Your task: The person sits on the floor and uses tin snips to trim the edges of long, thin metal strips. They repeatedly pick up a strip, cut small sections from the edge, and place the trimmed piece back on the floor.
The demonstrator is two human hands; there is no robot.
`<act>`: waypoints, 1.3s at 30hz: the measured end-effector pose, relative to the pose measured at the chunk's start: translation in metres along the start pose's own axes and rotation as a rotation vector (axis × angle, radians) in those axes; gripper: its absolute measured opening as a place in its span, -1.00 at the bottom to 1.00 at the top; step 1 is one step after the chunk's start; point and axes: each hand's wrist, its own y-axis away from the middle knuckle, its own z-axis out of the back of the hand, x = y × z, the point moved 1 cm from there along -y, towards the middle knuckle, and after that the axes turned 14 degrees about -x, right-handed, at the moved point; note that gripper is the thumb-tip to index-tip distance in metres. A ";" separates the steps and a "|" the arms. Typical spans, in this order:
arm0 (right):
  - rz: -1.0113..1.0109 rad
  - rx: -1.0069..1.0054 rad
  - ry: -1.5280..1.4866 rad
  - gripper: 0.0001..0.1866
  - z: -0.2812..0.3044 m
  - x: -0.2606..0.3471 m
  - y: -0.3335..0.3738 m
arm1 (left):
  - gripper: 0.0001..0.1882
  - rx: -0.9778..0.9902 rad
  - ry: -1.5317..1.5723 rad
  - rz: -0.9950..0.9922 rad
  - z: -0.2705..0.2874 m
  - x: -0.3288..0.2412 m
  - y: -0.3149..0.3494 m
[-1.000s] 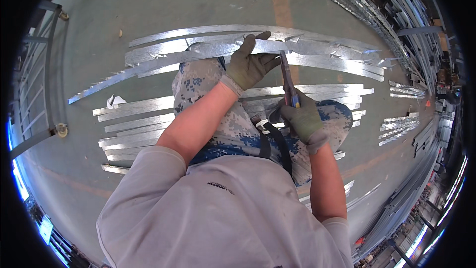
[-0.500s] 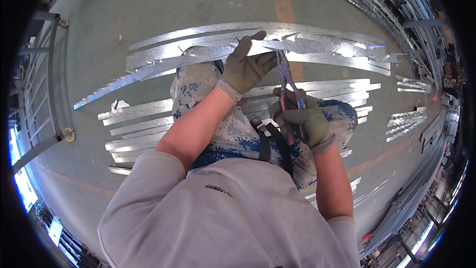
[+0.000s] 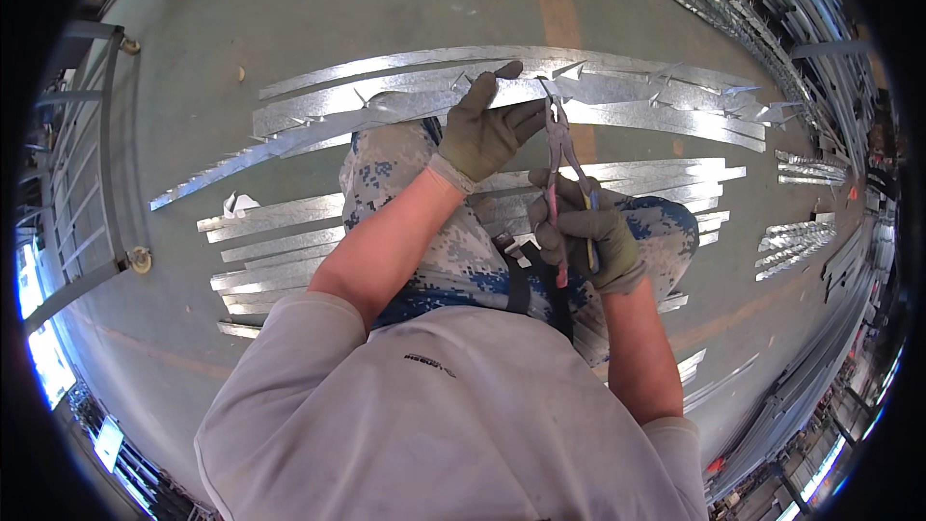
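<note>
My left hand [image 3: 479, 132], in a green-grey work glove, is closed around a long shiny metal strip [image 3: 328, 125], its thumb over the upper face and its fingers at the near edge. Pointed tabs stick up from this strip in several places. In my gloved right hand [image 3: 603, 236] is a pair of pliers [image 3: 559, 140] with one reddish and one blue handle. Its jaws point away from me and meet the near edge of the strip, just right of my left fingers. Whether they grip the metal, I cannot tell.
More flat strips [image 3: 405, 60] lie on the floor beyond the held one. Others [image 3: 280, 232] lie beneath my bent legs in camouflage trousers. A wheeled metal rack [image 3: 101, 164] stands at left. Bundled metal lengths [image 3: 714, 10] and small strip piles [image 3: 796, 241] are at right.
The pliers' jaws have shifted slightly right, and the strip's right part looks turned, with a tab beside the jaws showing more plainly. My left hand keeps its hold.
</note>
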 end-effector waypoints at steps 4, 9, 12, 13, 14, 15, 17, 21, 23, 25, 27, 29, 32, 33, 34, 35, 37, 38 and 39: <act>0.001 0.052 -0.109 -0.22 0.003 -0.015 -0.004 | -0.47 0.047 0.022 0.007 0.000 -0.005 -0.005; 0.013 0.016 -0.027 -0.25 -0.010 -0.003 0.005 | -0.51 0.038 -0.016 -0.001 -0.010 -0.004 0.001; 0.021 0.017 -0.017 -0.27 -0.014 0.001 0.010 | -0.52 -0.095 -0.039 -0.053 -0.012 -0.004 0.005; 0.025 0.024 -0.012 -0.28 -0.015 0.002 0.012 | -0.51 -0.135 -0.021 -0.090 -0.012 -0.005 0.009; 0.031 0.010 -0.002 -0.28 -0.016 0.001 0.015 | -0.50 -0.178 -0.004 -0.123 -0.010 -0.005 0.016; 0.044 -0.002 0.008 -0.28 -0.018 0.002 0.017 | -0.49 -0.215 0.012 -0.157 -0.010 -0.007 0.021; 0.056 -0.016 0.027 -0.28 -0.022 0.005 0.021 | -0.49 -0.179 0.046 -0.216 -0.008 -0.017 0.039; 0.070 -0.012 0.048 -0.25 -0.033 0.013 0.031 | -0.55 -0.215 0.105 -0.273 -0.007 -0.047 0.056; 0.105 -0.025 0.079 -0.24 -0.033 0.020 0.038 | -0.58 -0.364 0.022 -0.331 -0.012 -0.049 0.052; 0.165 -0.054 0.134 -0.22 -0.024 0.032 0.047 | -0.60 -0.279 -0.041 -0.284 -0.020 -0.047 0.045; 0.231 -0.046 0.178 -0.24 -0.004 0.052 0.057 | -0.60 -0.120 -0.066 -0.188 -0.036 -0.032 0.031; 0.296 -0.071 0.212 -0.23 0.015 0.078 0.069 | -0.59 -0.006 -0.087 -0.089 -0.050 -0.018 0.013; 0.310 -0.049 0.132 -0.21 0.039 0.107 0.086 | -0.55 0.072 -0.135 0.015 -0.068 0.005 -0.007; 0.322 -0.066 0.116 -0.20 0.046 0.111 0.088 | -0.54 0.065 -0.142 0.025 -0.067 0.013 -0.015; 0.359 -0.064 0.140 -0.18 0.053 0.112 0.089 | -0.54 0.059 -0.149 0.034 -0.067 0.020 -0.023; 0.373 -0.120 0.159 -0.18 0.050 0.106 0.090 | -0.54 0.042 -0.159 0.038 -0.064 0.023 -0.027; 0.400 -0.230 0.199 -0.18 0.039 0.093 0.089 | -0.55 0.033 -0.158 0.067 -0.057 0.024 -0.032; 0.399 -0.235 0.227 -0.21 0.039 0.088 0.087 | -0.54 0.034 -0.167 0.070 -0.053 0.024 -0.035; 0.384 -0.269 0.239 -0.21 0.037 0.080 0.087 | -0.54 0.036 -0.176 0.073 -0.048 0.023 -0.037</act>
